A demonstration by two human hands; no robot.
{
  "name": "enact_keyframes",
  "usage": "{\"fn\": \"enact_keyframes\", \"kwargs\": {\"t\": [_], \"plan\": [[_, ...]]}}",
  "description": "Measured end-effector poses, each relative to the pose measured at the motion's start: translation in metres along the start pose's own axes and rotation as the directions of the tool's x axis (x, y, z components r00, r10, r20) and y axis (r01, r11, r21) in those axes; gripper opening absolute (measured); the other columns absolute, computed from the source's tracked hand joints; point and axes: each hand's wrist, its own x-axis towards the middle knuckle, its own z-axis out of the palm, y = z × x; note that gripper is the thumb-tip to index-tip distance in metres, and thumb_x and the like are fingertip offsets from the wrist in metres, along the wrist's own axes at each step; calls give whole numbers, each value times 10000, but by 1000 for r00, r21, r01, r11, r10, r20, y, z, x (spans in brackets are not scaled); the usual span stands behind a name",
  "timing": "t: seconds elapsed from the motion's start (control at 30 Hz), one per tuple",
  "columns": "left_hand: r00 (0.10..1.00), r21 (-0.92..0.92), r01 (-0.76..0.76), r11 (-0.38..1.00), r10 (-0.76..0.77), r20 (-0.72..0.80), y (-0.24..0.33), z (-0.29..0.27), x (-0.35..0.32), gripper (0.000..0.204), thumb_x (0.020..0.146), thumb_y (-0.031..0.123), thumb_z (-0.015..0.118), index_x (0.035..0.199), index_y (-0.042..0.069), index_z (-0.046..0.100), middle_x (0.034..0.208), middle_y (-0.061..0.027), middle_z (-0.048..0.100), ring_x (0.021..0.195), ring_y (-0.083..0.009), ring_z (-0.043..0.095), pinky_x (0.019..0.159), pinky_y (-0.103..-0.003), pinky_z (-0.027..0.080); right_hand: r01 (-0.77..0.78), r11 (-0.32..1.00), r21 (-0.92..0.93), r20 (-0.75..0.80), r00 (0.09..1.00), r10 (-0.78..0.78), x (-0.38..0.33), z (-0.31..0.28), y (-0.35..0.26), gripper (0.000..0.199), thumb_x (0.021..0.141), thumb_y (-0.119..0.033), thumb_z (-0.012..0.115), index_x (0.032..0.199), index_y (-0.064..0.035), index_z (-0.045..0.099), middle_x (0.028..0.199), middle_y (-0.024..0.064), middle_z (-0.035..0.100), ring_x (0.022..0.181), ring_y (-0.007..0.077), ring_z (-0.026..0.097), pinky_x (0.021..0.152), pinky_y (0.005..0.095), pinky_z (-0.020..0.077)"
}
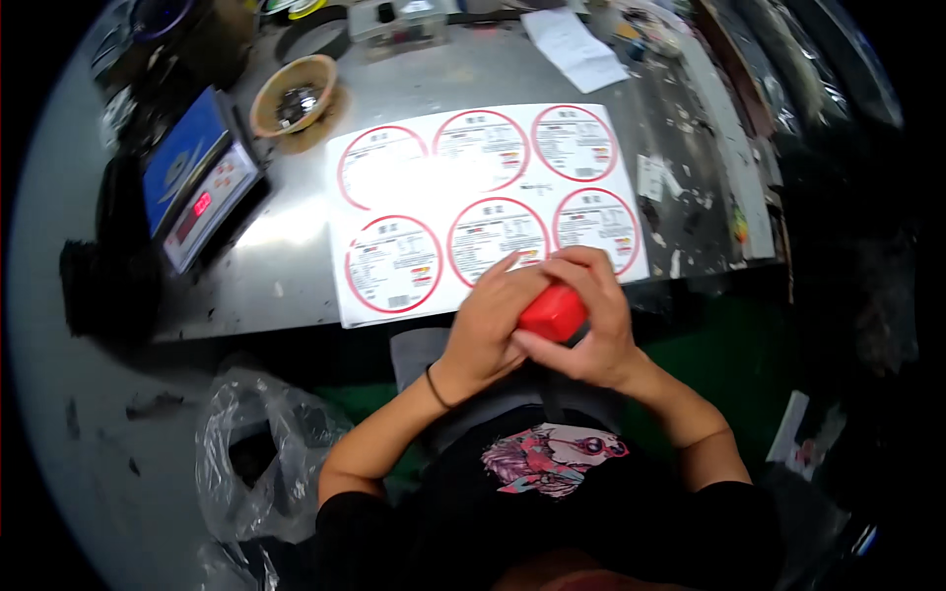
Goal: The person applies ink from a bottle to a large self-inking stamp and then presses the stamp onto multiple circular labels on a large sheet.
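Note:
Both my hands are closed round a small red block-shaped object point(554, 312) just over the near edge of the table. My left hand point(493, 320) wraps its left side. My right hand point(603, 320) curls over the top and right, its thumb below. Fingers cover much of the object, so its exact kind is hidden. Right behind my hands lies a white sheet point(441, 204) printed with several round labels ringed in red. My fingertips overlap the sheet's lower right part; whether they touch it I cannot tell.
A digital scale point(202, 187) with a lit red display stands on the metal table point(296, 305) at left. Behind it are a yellowish bowl point(268, 106) of small dark metallic pieces and a clear plastic box point(404, 34). A paper point(574, 49) lies far right. A clear plastic bag point(222, 433) hangs lower left.

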Motion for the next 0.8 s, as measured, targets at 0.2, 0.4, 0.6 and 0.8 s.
{"fn": "enact_keyframes", "kwargs": {"t": [0.2,0.4,0.6,0.8], "plan": [[615,493,789,367,-485,-622,-99,-114,-54,743,800,443,860,1260,-78,596,1169,-253,628,1045,-398,633,911,-434,522,-408,859,311,-313,809,498,22,-75,101,474,892,-312,733,1236,-12,606,1112,118,670,947,221,671,798,340,553],[521,361,853,376,-646,-558,-152,-118,-61,590,709,383,921,1020,-46,663,969,-169,665,906,-329,646,798,-427,529,-262,-10,965,174,613,771,2,-146,237,556,957,-509,582,1141,4,687,1042,109,740,978,268,713,769,400,585],[567,399,820,411,-679,-465,-134,-53,-3,586,736,364,910,1039,-46,621,1019,-192,630,946,-358,628,820,-448,518,-173,61,983,31,488,872,-12,-156,238,355,938,-377,675,1095,-60,649,985,123,696,982,330,700,880,461,589],[696,423,717,554,-532,-482,-158,-53,-13,563,757,327,888,1078,-40,605,1055,-217,616,1013,-402,596,874,-475,488,-369,282,886,-78,481,873,11,-139,221,356,892,-398,723,1109,-117,689,969,39,709,915,196,685,806,410,584]]}}
